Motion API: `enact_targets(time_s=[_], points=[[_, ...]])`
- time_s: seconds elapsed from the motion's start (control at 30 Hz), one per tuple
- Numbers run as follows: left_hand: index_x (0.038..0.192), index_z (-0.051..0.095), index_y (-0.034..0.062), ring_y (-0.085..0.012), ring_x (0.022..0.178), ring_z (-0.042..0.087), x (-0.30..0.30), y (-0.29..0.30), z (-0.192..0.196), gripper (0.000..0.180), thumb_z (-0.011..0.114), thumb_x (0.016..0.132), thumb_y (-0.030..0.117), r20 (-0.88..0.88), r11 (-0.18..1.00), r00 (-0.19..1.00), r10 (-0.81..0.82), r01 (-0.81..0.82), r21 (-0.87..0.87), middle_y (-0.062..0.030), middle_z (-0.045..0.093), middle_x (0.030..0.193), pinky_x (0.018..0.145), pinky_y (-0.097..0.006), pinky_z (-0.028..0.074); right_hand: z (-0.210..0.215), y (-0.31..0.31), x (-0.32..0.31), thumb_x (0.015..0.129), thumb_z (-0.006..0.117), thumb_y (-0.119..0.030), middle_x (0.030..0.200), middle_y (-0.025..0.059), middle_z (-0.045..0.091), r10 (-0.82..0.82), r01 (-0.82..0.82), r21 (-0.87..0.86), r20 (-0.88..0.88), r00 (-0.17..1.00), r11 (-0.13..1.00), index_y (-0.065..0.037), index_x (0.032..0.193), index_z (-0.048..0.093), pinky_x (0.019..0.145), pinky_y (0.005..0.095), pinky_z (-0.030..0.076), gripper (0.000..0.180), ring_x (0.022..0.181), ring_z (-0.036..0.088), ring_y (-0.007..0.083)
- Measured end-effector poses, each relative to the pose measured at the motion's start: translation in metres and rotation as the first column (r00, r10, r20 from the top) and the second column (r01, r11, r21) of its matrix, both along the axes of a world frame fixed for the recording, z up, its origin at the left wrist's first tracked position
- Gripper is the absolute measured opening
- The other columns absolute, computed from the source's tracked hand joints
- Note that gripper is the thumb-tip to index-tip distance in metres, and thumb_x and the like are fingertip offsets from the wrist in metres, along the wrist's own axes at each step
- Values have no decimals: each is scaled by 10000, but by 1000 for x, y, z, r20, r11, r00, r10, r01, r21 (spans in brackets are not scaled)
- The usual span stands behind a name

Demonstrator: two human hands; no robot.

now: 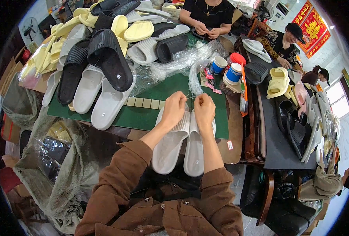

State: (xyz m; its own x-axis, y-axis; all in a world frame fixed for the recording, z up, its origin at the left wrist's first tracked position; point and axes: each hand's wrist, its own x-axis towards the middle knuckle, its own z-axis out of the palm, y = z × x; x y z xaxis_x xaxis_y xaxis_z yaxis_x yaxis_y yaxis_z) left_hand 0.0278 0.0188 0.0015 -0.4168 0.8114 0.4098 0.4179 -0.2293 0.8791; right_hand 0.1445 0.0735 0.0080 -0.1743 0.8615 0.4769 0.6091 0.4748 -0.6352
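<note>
A pair of light grey slide slippers lies side by side under my hands, toes away from me; the left slipper (167, 153) and the right slipper (194, 155) hang over the table's near edge. My left hand (173, 109) is closed in a pinch above the left slipper's strap. Just beside it my right hand (204, 109) pinches too, over the right slipper. A thin pale strand (188, 95) shows between the fingertips; its ends are hidden. Beyond my right hand lies a bundle of clear thin strands (195, 76).
A green mat (139, 122) covers the table, with a row of beige square labels (144, 103). Black, grey and yellow slippers (110, 59) pile at the left. Paper cups (234, 73) and a red lid (237, 58) stand right. Co-workers (208, 17) sit across and at the right table.
</note>
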Motion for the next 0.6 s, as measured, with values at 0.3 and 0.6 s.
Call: enact_targets(time_s=[0.3, 0.6], points=[[855, 605, -13, -181, 579, 576, 3, -5, 8, 119, 533, 880, 79, -59, 995, 998, -26, 21, -95, -110, 611, 679, 544, -324, 435, 2, -4, -2, 819, 618, -108, 769, 134, 587, 24, -22, 12, -159, 987, 1000, -21, 833, 620, 608, 380, 468, 88, 673, 604, 281], [850, 598, -15, -355, 695, 619, 0, -1, 5, 157, 520, 887, 116, 29, 999, 1000, 8, -7, -51, -191, 625, 745, 623, -409, 462, 17, -12, -8, 810, 625, -131, 782, 114, 576, 181, -188, 175, 55, 982, 966, -58, 791, 604, 586, 411, 463, 78, 680, 590, 324]])
